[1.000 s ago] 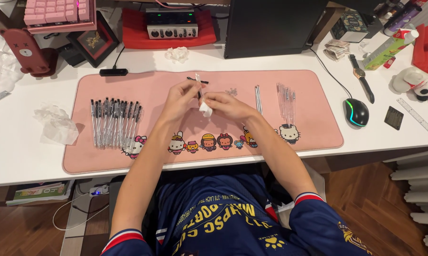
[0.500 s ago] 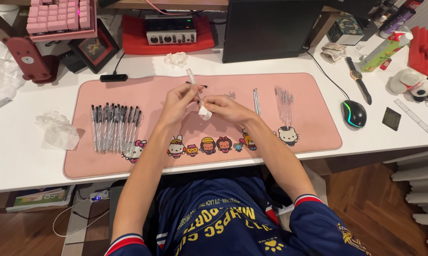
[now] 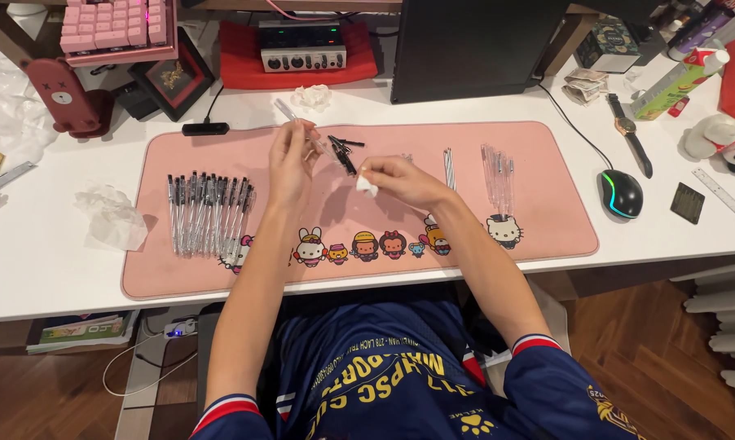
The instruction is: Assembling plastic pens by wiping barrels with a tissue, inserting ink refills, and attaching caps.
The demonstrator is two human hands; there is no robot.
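From the head view, my left hand (image 3: 290, 159) pinches a clear pen tube (image 3: 302, 130) just left of the frame's centre; it slants up and to the left, above the pink mat (image 3: 221, 269). My right hand (image 3: 400, 179) is closed around a small white wad (image 3: 367, 186) at centre, held just beside the tube's lower end. I judge I am between strokes of wiping the tube, wad off the plastic for now. The next move calls for bringing the wad back onto the tube while my left fingers keep it from turning.

A little heap of black pen parts (image 3: 343, 151) lies on the mat right behind my hands, so I have little room upward in the frame. A row of pens (image 3: 209, 212) fills the mat's left side, and clear tubes (image 3: 498, 171) lie at centre right with thin refills (image 3: 448, 167) beside them. The open mat is the strip below my hands, above the cartoon figures (image 3: 367, 244), well in from the desk edge (image 3: 74, 305) at the lower left.
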